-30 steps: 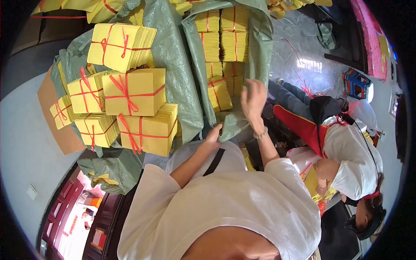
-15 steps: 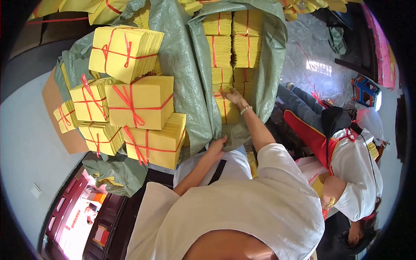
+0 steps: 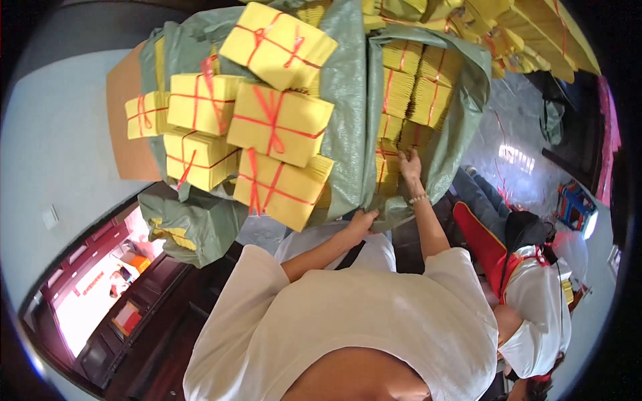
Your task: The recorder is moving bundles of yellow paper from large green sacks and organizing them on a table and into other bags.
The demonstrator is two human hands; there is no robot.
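Note:
A green woven sack (image 3: 461, 113) stands before me, its mouth spread wide. Inside it are two columns of yellow paper bundles (image 3: 394, 90) tied with red plastic string. My left hand (image 3: 363, 222) pinches the near rim of this sack. Reaching inside, my right hand (image 3: 410, 167) is at the near end of the columns, against a tied bundle (image 3: 386, 167); its fingers are slightly bent and apart, with nothing seen gripped. Left of the sack, several more tied bundles (image 3: 277, 123) are piled on another green sack (image 3: 344, 134).
Loose yellow paper stacks (image 3: 528, 33) lie at the far right. A person (image 3: 535, 334) in a white top and red apron sits to my right. Below the pile at left is a green sack (image 3: 194, 227), beside a cardboard sheet (image 3: 127, 120). A blue plastic stool (image 3: 576, 208) stands at right.
My view has swung, so the sacks and pile appear farther right and up. My right hand has shifted toward the right column of bundles. The left hand still holds the sack's rim.

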